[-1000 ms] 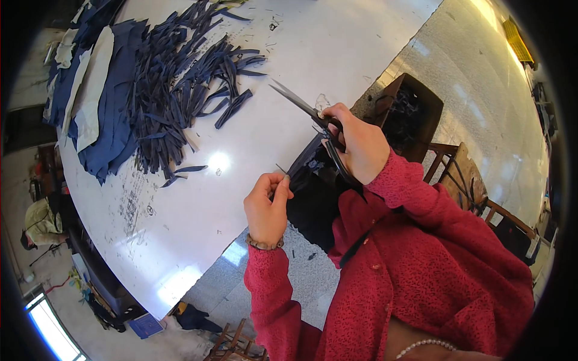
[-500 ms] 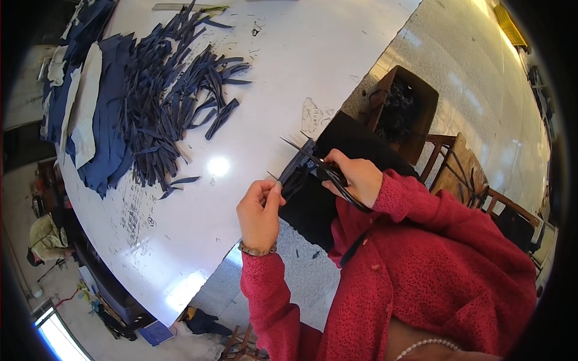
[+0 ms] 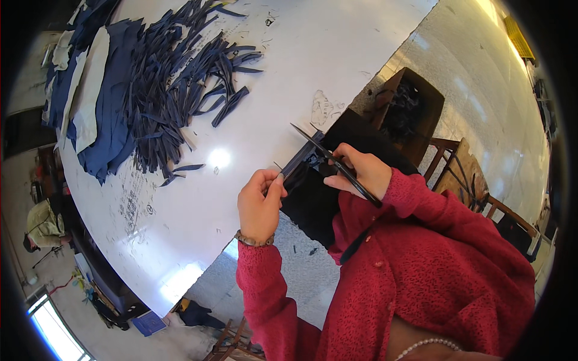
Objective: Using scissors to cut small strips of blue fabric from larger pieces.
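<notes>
**Long black-handled metal scissors (image 3: 355, 182) cross a narrow dark-blue fabric strip (image 3: 299, 157) by the table edge**

The left hand (image 3: 260, 201), with a brown beaded bracelet (image 3: 254, 240) at its wrist, has its thumb and fingertips pinched together on the near end of the strip. From there the strip slants up and to the right, along the edge of a glossy white tabletop (image 3: 259, 132), to the scissors. The right hand (image 3: 364, 171) is clamped around the scissors' handles, blades pointing up and to the left; whether the blades are parted cannot be told. Beneath the right hand, black cloth (image 3: 355, 135) lies at the table edge and over the person's lap.

A loose heap of dark-blue fabric strips (image 3: 162, 102) spreads over the table's far left, beside flat blue cloth pieces (image 3: 117, 120) and a long off-white piece (image 3: 90, 99). Beyond the right hand stands an open brown box (image 3: 435, 111) holding dark scraps (image 3: 403, 114).
</notes>
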A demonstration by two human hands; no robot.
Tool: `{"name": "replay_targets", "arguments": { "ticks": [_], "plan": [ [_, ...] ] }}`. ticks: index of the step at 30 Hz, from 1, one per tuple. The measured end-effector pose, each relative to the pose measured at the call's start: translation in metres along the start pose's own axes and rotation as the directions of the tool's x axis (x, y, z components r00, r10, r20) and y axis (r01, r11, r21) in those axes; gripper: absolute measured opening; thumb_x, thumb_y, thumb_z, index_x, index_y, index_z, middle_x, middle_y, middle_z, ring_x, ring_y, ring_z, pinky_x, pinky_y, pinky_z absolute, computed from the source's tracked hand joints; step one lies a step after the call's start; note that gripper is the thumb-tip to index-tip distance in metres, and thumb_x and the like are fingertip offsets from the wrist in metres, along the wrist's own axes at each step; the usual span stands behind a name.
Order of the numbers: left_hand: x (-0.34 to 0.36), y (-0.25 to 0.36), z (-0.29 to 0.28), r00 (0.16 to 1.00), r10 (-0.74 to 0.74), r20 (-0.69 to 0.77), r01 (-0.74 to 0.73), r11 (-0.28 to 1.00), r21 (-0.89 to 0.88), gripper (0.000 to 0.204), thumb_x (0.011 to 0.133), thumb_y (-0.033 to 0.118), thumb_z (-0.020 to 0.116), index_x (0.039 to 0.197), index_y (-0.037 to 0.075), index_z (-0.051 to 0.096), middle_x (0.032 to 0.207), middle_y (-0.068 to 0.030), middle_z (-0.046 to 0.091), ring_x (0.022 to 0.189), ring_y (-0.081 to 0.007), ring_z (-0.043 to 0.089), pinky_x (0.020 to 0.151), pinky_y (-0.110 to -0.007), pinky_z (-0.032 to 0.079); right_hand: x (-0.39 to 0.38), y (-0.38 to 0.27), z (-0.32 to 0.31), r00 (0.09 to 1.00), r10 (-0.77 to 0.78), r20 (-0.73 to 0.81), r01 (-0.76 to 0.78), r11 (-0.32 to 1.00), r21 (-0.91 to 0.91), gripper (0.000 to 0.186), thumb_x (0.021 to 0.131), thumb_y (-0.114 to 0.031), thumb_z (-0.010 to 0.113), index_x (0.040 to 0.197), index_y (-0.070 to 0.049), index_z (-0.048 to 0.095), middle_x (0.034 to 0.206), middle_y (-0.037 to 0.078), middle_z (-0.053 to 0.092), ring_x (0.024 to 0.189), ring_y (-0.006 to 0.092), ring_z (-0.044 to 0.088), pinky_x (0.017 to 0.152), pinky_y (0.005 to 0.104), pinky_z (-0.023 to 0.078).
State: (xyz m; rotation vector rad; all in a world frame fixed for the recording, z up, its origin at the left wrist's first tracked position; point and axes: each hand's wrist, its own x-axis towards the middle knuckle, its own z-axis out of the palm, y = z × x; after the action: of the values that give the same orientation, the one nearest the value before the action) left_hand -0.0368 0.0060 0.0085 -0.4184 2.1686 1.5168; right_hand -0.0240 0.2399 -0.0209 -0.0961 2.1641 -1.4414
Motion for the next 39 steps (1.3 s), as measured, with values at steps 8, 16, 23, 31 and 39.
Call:
{"name": "replay_targets", "arguments": {
  "ticks": [8,16,23,31,39],
  "plan": [
    [0.004,-0.005,-0.004,0.999,0.041,0.014,-0.042,0.998,0.056,0.010,0.090,0.010,0.057,0.092,0.001,0.062,0.066,-0.0014,0.061,0.055,-0.0056,0.050,0.050,-0.021,0.038,-0.034,-0.001,0.010,0.926,-0.057,0.374,-0.099,0.917,0.385,0.054,0.090,-0.046,0.062,0.115,-0.001,0.044,0.069,0.002,0.049,0.058,0.0091,0.046,0.055,0.0254,0.039],
    [0.006,-0.010,-0.005,0.998,0.056,0.018,-0.056,0.997,0.046,0.010,0.090,0.010,0.058,0.091,0.001,0.062,0.065,-0.0023,0.062,0.055,-0.0072,0.053,0.050,-0.023,0.041,-0.036,-0.007,0.020,0.946,0.033,0.323,-0.119,0.961,0.251,0.053,0.090,-0.051,0.058,0.109,-0.002,0.050,0.058,0.004,0.048,0.050,0.0119,0.046,0.049,0.0289,0.037],
    [0.007,-0.012,-0.006,0.998,0.057,0.028,-0.059,0.997,0.046,0.011,0.090,0.010,0.058,0.092,0.001,0.062,0.066,-0.0025,0.062,0.056,-0.0074,0.054,0.050,-0.023,0.041,-0.027,0.005,0.032,0.960,-0.033,0.277,-0.015,0.985,0.170,0.052,0.091,-0.047,0.057,0.112,-0.001,0.046,0.067,0.005,0.054,0.052,0.0120,0.053,0.050,0.0265,0.042],
    [0.007,-0.011,-0.006,0.998,0.049,0.029,-0.050,0.998,0.039,0.011,0.090,0.010,0.059,0.093,0.001,0.062,0.066,-0.0027,0.063,0.057,-0.0077,0.055,0.051,-0.024,0.041,-0.022,-0.006,0.052,0.994,-0.073,0.087,0.060,0.988,0.141,0.042,0.090,-0.040,0.063,0.107,-0.003,0.051,0.053,0.002,0.045,0.046,0.0112,0.044,0.047,0.0273,0.035],
    [0.006,-0.011,-0.006,0.998,0.051,0.021,-0.053,0.997,0.056,0.011,0.090,0.010,0.059,0.092,0.000,0.062,0.068,-0.0033,0.063,0.060,-0.0090,0.057,0.053,-0.024,0.042,-0.020,-0.007,0.060,0.996,-0.087,0.030,0.083,0.989,0.122,0.042,0.090,-0.041,0.062,0.104,-0.002,0.052,0.051,0.004,0.043,0.044,0.0132,0.044,0.046,0.0286,0.034]
  ]
}}
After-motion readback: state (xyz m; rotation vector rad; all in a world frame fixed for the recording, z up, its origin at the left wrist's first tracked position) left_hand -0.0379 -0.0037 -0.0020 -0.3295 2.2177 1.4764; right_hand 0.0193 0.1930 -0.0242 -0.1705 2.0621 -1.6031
